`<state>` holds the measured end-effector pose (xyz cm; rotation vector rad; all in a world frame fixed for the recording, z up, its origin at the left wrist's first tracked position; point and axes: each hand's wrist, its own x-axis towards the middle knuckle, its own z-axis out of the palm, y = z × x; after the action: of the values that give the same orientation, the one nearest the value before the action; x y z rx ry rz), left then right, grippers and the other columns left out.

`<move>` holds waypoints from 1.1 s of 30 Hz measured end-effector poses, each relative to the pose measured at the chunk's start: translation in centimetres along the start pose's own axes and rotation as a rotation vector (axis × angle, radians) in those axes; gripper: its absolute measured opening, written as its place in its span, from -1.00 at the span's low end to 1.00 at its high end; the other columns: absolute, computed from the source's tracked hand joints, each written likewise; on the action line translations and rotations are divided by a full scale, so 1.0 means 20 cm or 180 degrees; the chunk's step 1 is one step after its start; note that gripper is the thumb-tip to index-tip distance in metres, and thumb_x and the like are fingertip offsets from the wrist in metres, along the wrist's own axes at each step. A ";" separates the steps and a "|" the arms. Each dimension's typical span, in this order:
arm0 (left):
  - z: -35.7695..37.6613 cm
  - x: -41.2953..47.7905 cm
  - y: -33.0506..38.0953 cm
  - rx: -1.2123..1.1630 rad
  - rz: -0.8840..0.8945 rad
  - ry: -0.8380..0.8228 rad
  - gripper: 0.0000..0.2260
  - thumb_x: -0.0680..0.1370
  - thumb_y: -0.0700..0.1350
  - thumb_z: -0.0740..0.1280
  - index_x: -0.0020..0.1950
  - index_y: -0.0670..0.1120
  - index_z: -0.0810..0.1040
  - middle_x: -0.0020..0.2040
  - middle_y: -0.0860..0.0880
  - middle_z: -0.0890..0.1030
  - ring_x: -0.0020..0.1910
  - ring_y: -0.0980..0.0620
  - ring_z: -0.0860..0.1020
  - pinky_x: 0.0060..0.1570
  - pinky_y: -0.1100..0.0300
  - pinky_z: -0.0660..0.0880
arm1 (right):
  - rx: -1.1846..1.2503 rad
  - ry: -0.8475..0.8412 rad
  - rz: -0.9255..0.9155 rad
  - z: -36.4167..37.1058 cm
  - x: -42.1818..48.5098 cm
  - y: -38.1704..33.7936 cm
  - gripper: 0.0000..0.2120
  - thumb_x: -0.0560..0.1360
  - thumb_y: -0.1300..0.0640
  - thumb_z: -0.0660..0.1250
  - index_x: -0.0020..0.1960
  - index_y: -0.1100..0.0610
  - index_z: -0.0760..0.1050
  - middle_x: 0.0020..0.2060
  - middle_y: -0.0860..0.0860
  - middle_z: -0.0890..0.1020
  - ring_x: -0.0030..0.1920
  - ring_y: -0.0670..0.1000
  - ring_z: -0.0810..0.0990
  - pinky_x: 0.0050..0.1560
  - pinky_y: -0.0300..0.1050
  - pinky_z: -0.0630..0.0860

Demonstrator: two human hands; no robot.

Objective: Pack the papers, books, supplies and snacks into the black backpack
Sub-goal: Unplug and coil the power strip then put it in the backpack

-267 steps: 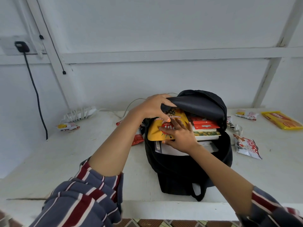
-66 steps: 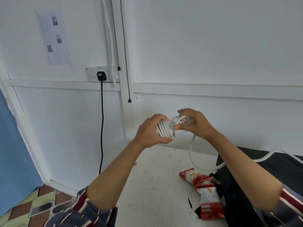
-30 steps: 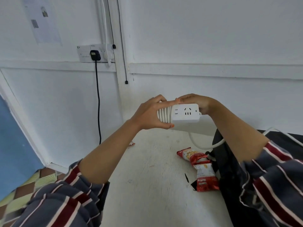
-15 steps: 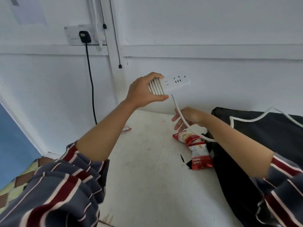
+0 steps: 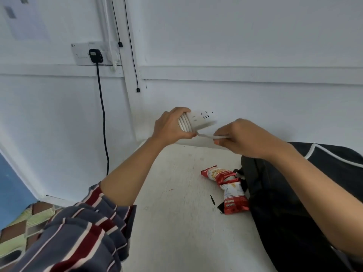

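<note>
A white-painted wall [image 5: 235,36] with a double socket [image 5: 82,54] backed a scuffed white tabletop [image 5: 176,222]. Above it the left hand [image 5: 170,125] gripped a white plastic power strip [image 5: 200,119], with loops of its white cord [image 5: 206,136] wrapped round one end. The right hand [image 5: 241,138], close beside, pinched a free stretch of that cord. The black fabric backpack [image 5: 284,203] lay at the right, two red foil snack packets [image 5: 227,185] touching its edge.

The head-worn camera looks forward and down, close over the left hand [image 5: 170,125] and right hand [image 5: 241,138], facing the wall [image 5: 235,36].
</note>
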<state>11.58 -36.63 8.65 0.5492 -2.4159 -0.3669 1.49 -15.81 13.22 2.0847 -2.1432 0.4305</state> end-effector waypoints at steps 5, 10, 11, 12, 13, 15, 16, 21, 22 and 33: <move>0.03 -0.02 0.10 0.0021 0.0573 -0.0495 -0.27 0.27 0.10 0.54 0.39 0.07 0.35 0.24 0.10 0.49 0.07 0.05 0.43 -0.02 0.16 0.37 | -0.0116 0.1118 -0.0061 -0.07 0.08 0.09 -0.85 0.50 0.03 0.33 -0.08 0.07 0.64 -0.30 -0.10 0.64 -0.34 -0.06 0.54 -0.29 -0.14 0.43; 0.04 -0.05 0.19 -0.0335 0.0796 -0.0477 -0.20 0.26 0.09 0.55 0.42 0.08 0.26 0.21 0.10 0.48 0.03 0.12 0.41 -0.02 0.20 0.39 | 0.0934 0.1575 0.0831 -0.06 0.20 0.25 -0.89 0.41 -0.02 0.43 -0.12 -0.01 0.64 -0.15 -0.09 0.66 -0.16 -0.04 0.58 -0.11 -0.09 0.47; 0.04 -0.05 0.20 -0.0405 0.0794 -0.0440 -0.20 0.26 0.09 0.55 0.41 0.09 0.24 0.21 0.11 0.48 0.03 0.11 0.43 -0.02 0.19 0.41 | 0.1222 0.1507 0.0883 -0.05 0.22 0.28 -0.87 0.40 -0.01 0.44 -0.13 0.04 0.65 -0.18 -0.07 0.66 -0.19 -0.09 0.58 -0.15 -0.13 0.48; 0.04 -0.05 0.20 -0.0499 0.0794 -0.0399 -0.20 0.25 0.10 0.55 0.39 0.10 0.23 0.21 0.10 0.49 0.03 0.10 0.45 -0.02 0.17 0.45 | 0.1532 0.1435 0.0923 -0.04 0.24 0.30 -0.84 0.40 0.02 0.45 -0.12 0.11 0.65 -0.21 -0.05 0.66 -0.25 -0.16 0.58 -0.19 -0.20 0.47; 0.05 -0.06 0.21 -0.0603 0.0788 -0.0350 -0.20 0.23 0.11 0.54 0.36 0.12 0.22 0.21 0.10 0.50 0.04 0.09 0.48 -0.02 0.15 0.47 | 0.1780 0.1364 0.0984 -0.03 0.25 0.31 -0.81 0.39 0.03 0.46 -0.12 0.17 0.65 -0.26 -0.04 0.65 -0.32 -0.21 0.56 -0.24 -0.27 0.46; 0.04 -0.06 0.21 -0.0689 0.0804 -0.0256 -0.24 0.21 0.13 0.52 0.29 0.14 0.20 0.18 0.10 0.51 0.02 0.09 0.50 -0.05 0.15 0.50 | 0.2098 0.1172 0.1131 -0.03 0.27 0.32 -0.78 0.38 0.06 0.46 -0.13 0.22 0.64 -0.34 -0.01 0.62 -0.42 -0.23 0.54 -0.33 -0.33 0.45; 0.04 -0.06 0.21 -0.0675 0.0842 -0.0227 -0.26 0.21 0.13 0.51 0.29 0.14 0.22 0.17 0.11 0.50 0.01 0.09 0.49 -0.05 0.15 0.49 | 0.2239 0.1045 0.1230 -0.03 0.28 0.33 -0.79 0.39 0.06 0.46 -0.14 0.22 0.64 -0.36 0.00 0.60 -0.44 -0.21 0.54 -0.36 -0.35 0.45; 0.03 -0.04 0.19 -0.0733 0.1203 -0.0245 -0.34 0.25 0.21 0.44 0.32 0.13 0.42 0.18 0.09 0.52 0.05 0.06 0.48 0.01 0.08 0.49 | 0.3095 -0.0550 0.1792 -0.05 0.29 0.36 -0.75 0.50 -0.03 0.27 -0.09 0.15 0.57 -0.35 0.03 0.65 -0.42 -0.09 0.60 -0.44 -0.30 0.50; 0.03 -0.04 0.19 -0.0834 0.1199 -0.0249 -0.39 0.24 0.21 0.44 0.27 0.14 0.45 0.17 0.09 0.52 0.06 0.07 0.49 0.02 0.06 0.50 | 0.3165 -0.0737 0.1825 -0.03 0.28 0.37 -0.72 0.54 -0.03 0.20 -0.07 0.17 0.54 -0.37 0.04 0.63 -0.44 -0.08 0.59 -0.46 -0.31 0.48; -0.09 0.05 0.18 -0.1097 0.0600 0.0513 -0.46 0.20 0.18 0.50 0.13 0.15 0.49 0.34 0.12 0.36 0.17 0.27 0.36 0.04 0.40 0.33 | 0.0845 -0.0462 0.1640 0.37 0.09 0.46 -0.77 0.60 0.01 0.13 0.11 0.12 0.44 -0.26 0.00 0.56 -0.21 0.02 0.54 -0.14 -0.12 0.45</move>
<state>10.98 -34.21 11.92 0.1885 -2.1631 -0.6161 -6.90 -19.56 5.62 1.6908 -2.8512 0.6625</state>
